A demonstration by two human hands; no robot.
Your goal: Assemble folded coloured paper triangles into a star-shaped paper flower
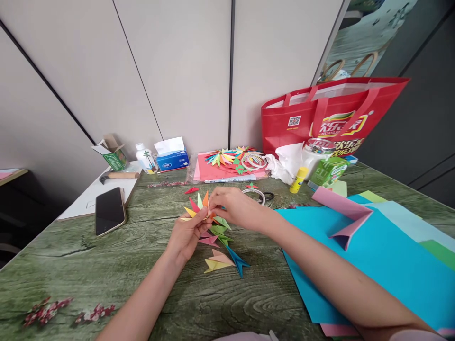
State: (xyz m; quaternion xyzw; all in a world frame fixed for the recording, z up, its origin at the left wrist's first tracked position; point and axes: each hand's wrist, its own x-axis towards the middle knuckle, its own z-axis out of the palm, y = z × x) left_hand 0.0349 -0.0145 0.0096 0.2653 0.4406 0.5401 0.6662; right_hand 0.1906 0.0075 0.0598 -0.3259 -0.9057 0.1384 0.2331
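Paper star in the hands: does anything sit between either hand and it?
Nothing visible does. The left hand and right hand both already grip the paper star directly; loose folded points lie below on the table.

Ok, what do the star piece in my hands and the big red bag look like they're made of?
Star piece: thin matte coloured paper, with sharp creases and flat folded points. Red bag: probably laminated non-woven or plastic fabric; it has a slight sheen, printed logo and sewn strap handles.

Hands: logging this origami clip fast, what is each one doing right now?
Left hand: closed on the paper star, gripping it from below.
Right hand: fingers pinched on the same star's centre.
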